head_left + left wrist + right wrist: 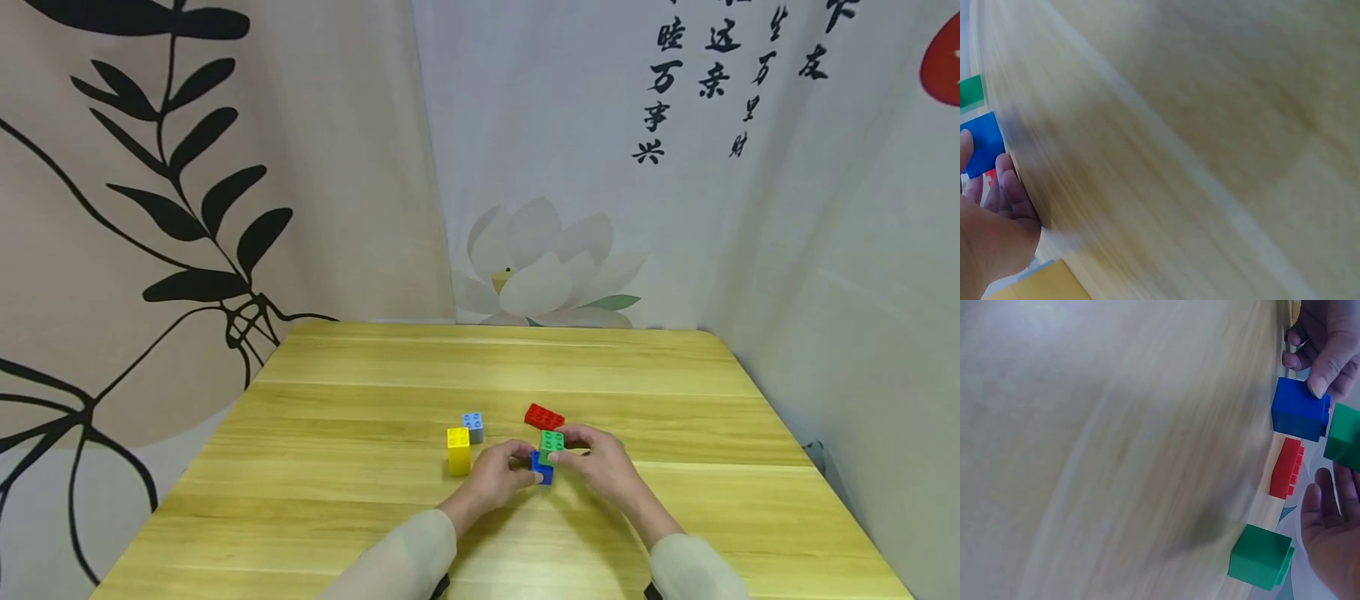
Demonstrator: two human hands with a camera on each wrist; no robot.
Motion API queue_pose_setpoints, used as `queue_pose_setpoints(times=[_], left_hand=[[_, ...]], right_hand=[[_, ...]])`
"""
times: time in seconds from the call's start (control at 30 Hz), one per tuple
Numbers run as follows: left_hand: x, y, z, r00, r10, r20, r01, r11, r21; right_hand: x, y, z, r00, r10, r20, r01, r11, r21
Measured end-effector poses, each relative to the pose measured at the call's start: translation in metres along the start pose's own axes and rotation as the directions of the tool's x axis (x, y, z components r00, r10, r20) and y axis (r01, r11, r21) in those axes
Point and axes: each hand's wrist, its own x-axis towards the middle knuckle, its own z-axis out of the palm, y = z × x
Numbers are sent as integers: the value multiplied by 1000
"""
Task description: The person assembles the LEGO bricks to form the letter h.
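My left hand (491,477) pinches a blue toy brick (543,473) between thumb and fingers; its studs face the green brick in the right wrist view. A green brick (551,443) is held by the thumb and fingers of my right hand (603,467). Green sits just over the blue one, and a narrow gap shows between them in the right wrist view. Whether the blue brick touches the table cannot be told. A red brick (544,417) lies just behind the hands. Beside the left hand stand a tall yellow brick (458,454) and a light blue brick (473,427).
A second green brick (1259,557) stands on the table in the right wrist view; in the head view I cannot make it out. The wooden table (360,417) reaches back to a printed curtain (345,167), with more curtain along the right side.
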Motion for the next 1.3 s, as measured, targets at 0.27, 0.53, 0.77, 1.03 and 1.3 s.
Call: queue_pose_setpoints(times=[0.27, 0.53, 0.77, 1.03, 1.3], left_hand=[[3, -2, -2, 1000, 13, 26, -13, 1000, 12], [3, -3, -2, 1000, 13, 25, -13, 1000, 3], [5, -4, 0, 1000, 27, 14, -28, 1000, 12], [4, -3, 0, 999, 47, 8, -47, 999, 22], [3, -3, 0, 998, 58, 8, -59, 998, 38]], right_hand=[[4, 0, 4, 999, -5, 52, 7, 1000, -26], [9, 2, 4, 995, -8, 98, 11, 1000, -30], [10, 7, 1, 992, -16, 125, 19, 999, -25], [8, 11, 5, 995, -41, 91, 46, 997, -54], [5, 16, 14, 998, -28, 51, 30, 999, -32]])
